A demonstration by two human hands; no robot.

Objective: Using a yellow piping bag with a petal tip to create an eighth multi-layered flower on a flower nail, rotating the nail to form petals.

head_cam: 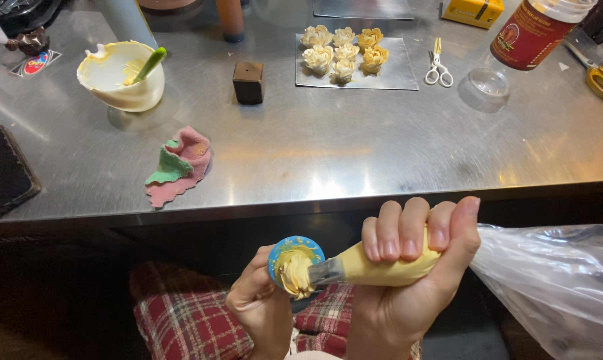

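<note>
Our right hand point(408, 267) comes up from 6 o'clock, palm turned toward us, fingers curled over the top and thumb braced at 3 o'clock. It is clenched around a piping bag point(388, 265) full of pale yellow cream, whose clear loose plastic trails away to 3 o'clock. The bag's metal tip point(327, 271) points to 9 o'clock and touches a ruffled yellow cream flower point(293, 270). That flower sits on a small round blue flower nail point(295, 257), pinched from below by our left hand point(258, 300), fingers closed on its stem, just at 9 o'clock of the right hand, below the counter's point(381, 153) near edge. Out on the counter at 12 o'clock a steel tray point(401, 77) carries finished cream flowers point(343, 52). At 10 o'clock lie a pink and green cloth point(181, 163), a brown block point(248, 83) and a cream-smeared bowl point(118, 83). White scissors point(438, 67) lie at 1 o'clock.
</note>
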